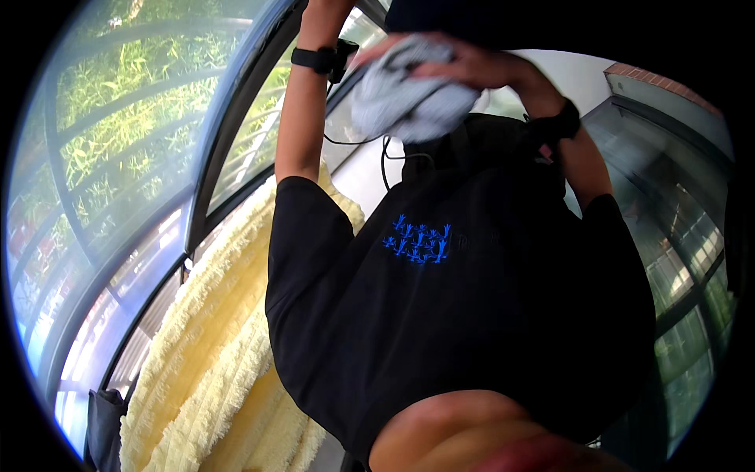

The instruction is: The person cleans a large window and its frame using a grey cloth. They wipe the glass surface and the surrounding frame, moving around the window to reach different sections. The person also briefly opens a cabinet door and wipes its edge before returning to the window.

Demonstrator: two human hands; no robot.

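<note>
A bunched light grey cloth [413, 98] is raised in front of my chest near the top of the view, blurred by motion. My right hand [472, 64] is closed over its upper right side, fingers pressed into the folds. Fingertips also show at the cloth's upper left edge; whose hand they belong to I cannot make out. My left hand [324, 14] is lifted to the left of the cloth and runs off the upper edge, so its fingers are hidden. Black bands circle my left wrist [313, 60] and right wrist [557, 122].
Pale yellow fluffy fabric [228, 338] hangs at my left beside large window panes [118, 141] with greenery outside. A thin black cable [384, 161] dangles below the cloth. More glass panels [668, 197] stand at my right.
</note>
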